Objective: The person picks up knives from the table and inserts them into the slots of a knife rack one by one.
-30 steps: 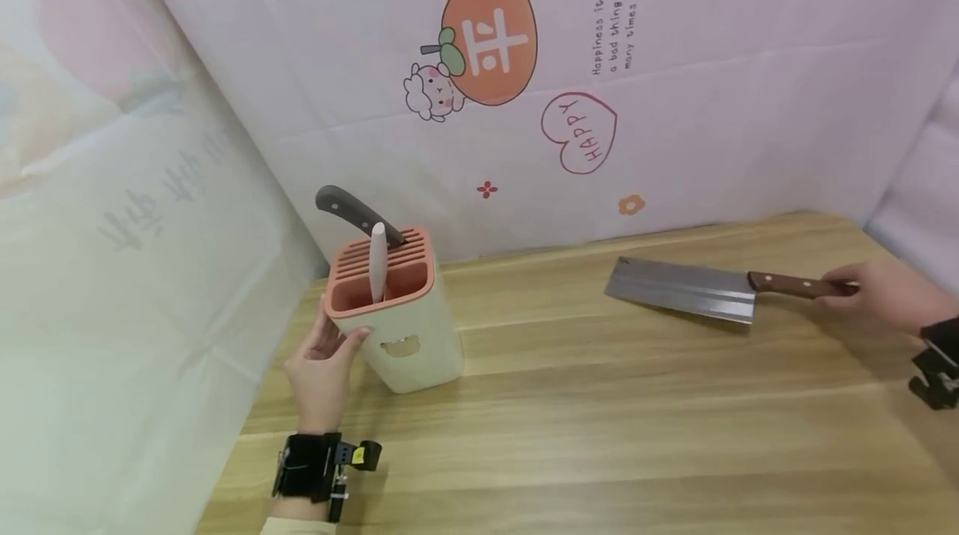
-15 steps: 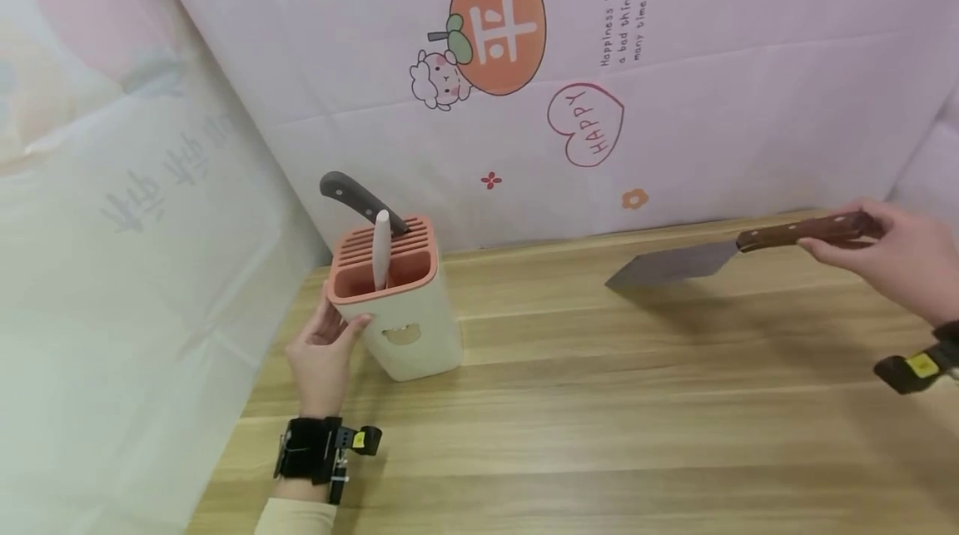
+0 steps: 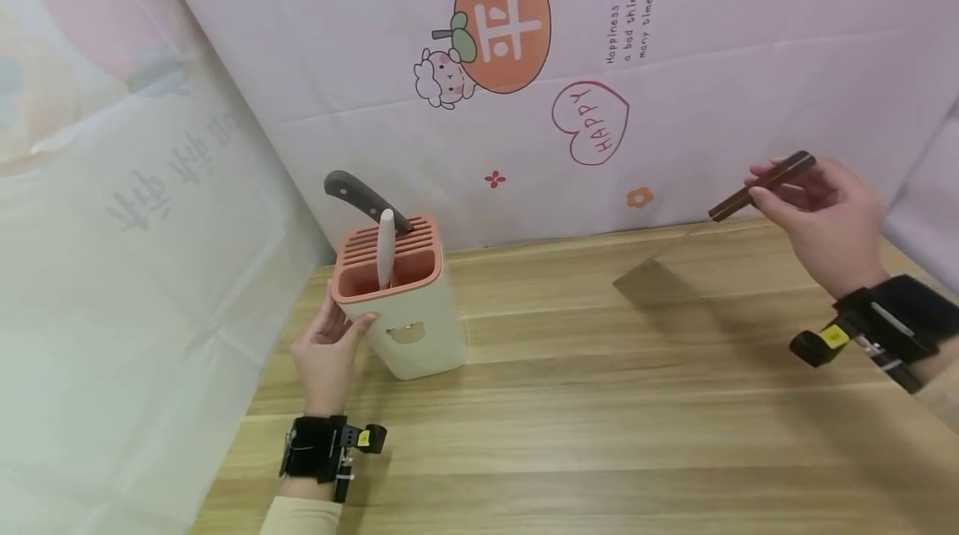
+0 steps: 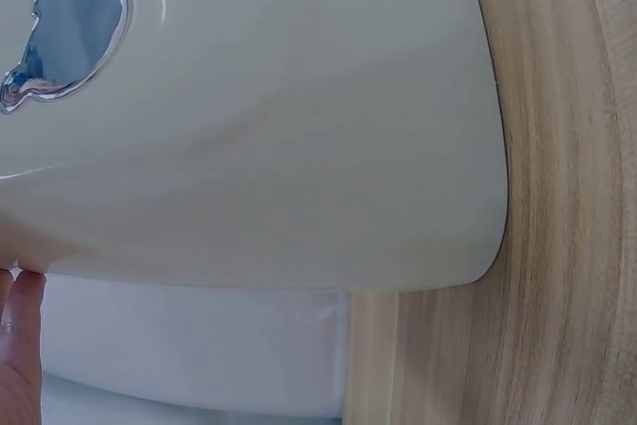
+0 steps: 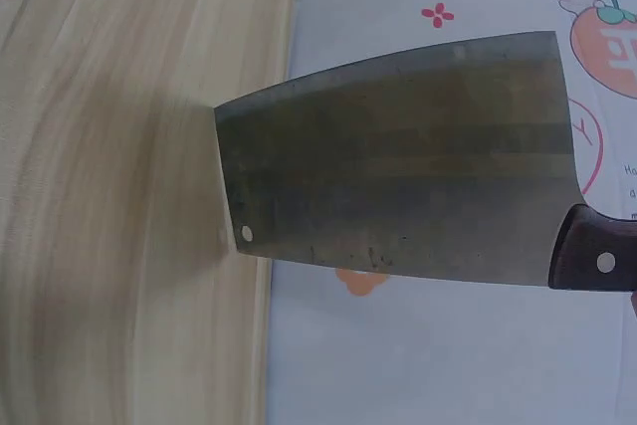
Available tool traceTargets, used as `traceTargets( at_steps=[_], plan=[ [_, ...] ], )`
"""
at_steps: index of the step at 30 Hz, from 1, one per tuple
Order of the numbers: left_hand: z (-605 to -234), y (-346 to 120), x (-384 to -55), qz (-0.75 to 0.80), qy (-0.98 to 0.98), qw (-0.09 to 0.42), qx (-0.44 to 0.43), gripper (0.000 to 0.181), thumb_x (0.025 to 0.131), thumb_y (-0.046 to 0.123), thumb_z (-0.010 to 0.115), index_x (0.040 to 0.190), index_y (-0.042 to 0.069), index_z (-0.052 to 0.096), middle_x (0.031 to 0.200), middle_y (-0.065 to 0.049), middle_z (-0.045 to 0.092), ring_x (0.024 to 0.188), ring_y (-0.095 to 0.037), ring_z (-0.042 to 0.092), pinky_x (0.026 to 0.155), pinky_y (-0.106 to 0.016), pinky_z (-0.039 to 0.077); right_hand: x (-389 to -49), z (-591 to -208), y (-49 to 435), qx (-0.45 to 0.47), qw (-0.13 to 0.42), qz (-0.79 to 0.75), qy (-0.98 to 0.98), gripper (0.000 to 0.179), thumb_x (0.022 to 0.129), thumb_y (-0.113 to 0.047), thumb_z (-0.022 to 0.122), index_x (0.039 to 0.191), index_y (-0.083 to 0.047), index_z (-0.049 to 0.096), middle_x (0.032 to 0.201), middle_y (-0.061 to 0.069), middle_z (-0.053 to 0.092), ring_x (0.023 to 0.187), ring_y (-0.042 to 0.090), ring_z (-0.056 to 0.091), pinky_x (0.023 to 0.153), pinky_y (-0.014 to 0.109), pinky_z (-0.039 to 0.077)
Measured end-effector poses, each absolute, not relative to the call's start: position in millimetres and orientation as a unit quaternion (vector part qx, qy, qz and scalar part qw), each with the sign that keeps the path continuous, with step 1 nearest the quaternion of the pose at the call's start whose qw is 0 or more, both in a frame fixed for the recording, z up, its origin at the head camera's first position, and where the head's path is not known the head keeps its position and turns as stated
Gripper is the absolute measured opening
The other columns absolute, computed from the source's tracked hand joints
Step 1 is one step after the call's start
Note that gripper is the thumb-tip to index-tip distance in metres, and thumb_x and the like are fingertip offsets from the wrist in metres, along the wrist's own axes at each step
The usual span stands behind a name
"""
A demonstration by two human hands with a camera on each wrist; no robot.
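Note:
In the head view a cream knife block (image 3: 430,339) with a coral slotted top stands at the left of the table. My left hand (image 3: 325,356) holds its near left corner, thumb on the front face and fingers round the side. A black-handled knife (image 3: 360,195) and a white-handled one (image 3: 385,248) stick up from it. Off to the right, my right hand (image 3: 835,227) grips a cleaver by its brown wooden handle (image 3: 760,187). The broad steel blade (image 5: 398,161) slopes down leftward, seen almost edge-on from above. In the right wrist view its front end overlaps the tabletop.
The wood-grain table (image 3: 569,435) meets a printed pink-white cloth (image 3: 337,44) at the back. Another pale sheet (image 3: 135,310) rises along the left, close beside the knife block. Both wrists wear black camera straps.
The cleaver has gone from lying broadside near the table to tilted nearly edge-on, handle raised. My right hand has moved up and left with it. The left hand keeps its hold on the block.

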State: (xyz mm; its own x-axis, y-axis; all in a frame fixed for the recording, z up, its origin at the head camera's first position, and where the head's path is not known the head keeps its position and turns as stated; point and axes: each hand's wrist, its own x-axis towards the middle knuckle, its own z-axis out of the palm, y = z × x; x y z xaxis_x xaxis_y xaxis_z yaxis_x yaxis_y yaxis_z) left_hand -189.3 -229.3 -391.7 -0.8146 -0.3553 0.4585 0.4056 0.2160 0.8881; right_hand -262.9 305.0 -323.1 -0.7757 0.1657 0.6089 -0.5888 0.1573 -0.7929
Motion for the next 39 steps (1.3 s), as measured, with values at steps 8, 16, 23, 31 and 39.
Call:
traceTargets(
  at_steps=[8, 16, 23, 31, 39],
  plan=[
    [-394, -224, -192, -0.643, -0.704, 0.303, -0.022, 0.062, 0.081, 0.004, 0.078, 0.135, 0.020, 0.052, 0.139, -0.005, 0.051, 0.120, -0.017, 0.054, 0.094, -0.024, 0.050, -272, -294, 287, 0.142, 0.324, 0.560, -0.749, 0.031, 0.084, 0.004, 0.072, 0.113, 0.006, 0.064, 0.106, -0.004, 0.071, 0.090, 0.005, 0.067, 0.080, 0.010, 0.053],
    [-392, -223, -197, -0.645, -0.703, 0.300, -0.011, 0.064, 0.080, 0.005, 0.078, 0.136, 0.020, 0.051, 0.138, -0.007, 0.051, 0.120, -0.017, 0.054, 0.094, -0.023, 0.050, -277, -235, 248, 0.216, 0.264, 0.717, -0.609, 0.032, 0.077, 0.009, 0.076, 0.106, 0.011, 0.062, 0.098, 0.014, 0.071, 0.082, 0.019, 0.070, 0.069, 0.026, 0.059],
    [-389, -222, -210, -0.664, -0.684, 0.302, -0.034, 0.065, 0.079, 0.006, 0.079, 0.136, 0.020, 0.051, 0.138, -0.008, 0.051, 0.123, -0.017, 0.052, 0.096, -0.026, 0.049, -277, -191, 206, 0.231, 0.186, 0.787, -0.541, 0.033, 0.078, 0.007, 0.077, 0.105, 0.012, 0.059, 0.094, 0.020, 0.069, 0.090, 0.028, 0.069, 0.069, 0.038, 0.058],
    [-394, -223, -216, -0.668, -0.678, 0.302, -0.050, 0.063, 0.080, 0.005, 0.079, 0.135, 0.019, 0.052, 0.137, -0.010, 0.051, 0.123, -0.019, 0.052, 0.097, -0.027, 0.049, -277, -163, 163, 0.209, 0.155, 0.858, -0.443, 0.028, 0.083, 0.007, 0.072, 0.108, 0.006, 0.059, 0.099, 0.021, 0.063, 0.099, 0.033, 0.065, 0.075, 0.043, 0.057],
    [-414, -225, -214, -0.674, -0.676, 0.295, -0.035, 0.063, 0.080, 0.011, 0.080, 0.136, 0.019, 0.051, 0.140, -0.005, 0.049, 0.123, -0.016, 0.051, 0.097, -0.027, 0.048, -291, -174, 120, 0.187, 0.109, 0.848, -0.484, 0.042, 0.081, -0.007, 0.079, 0.117, -0.001, 0.059, 0.113, 0.019, 0.065, 0.105, 0.030, 0.064, 0.079, 0.038, 0.059]
  ],
)
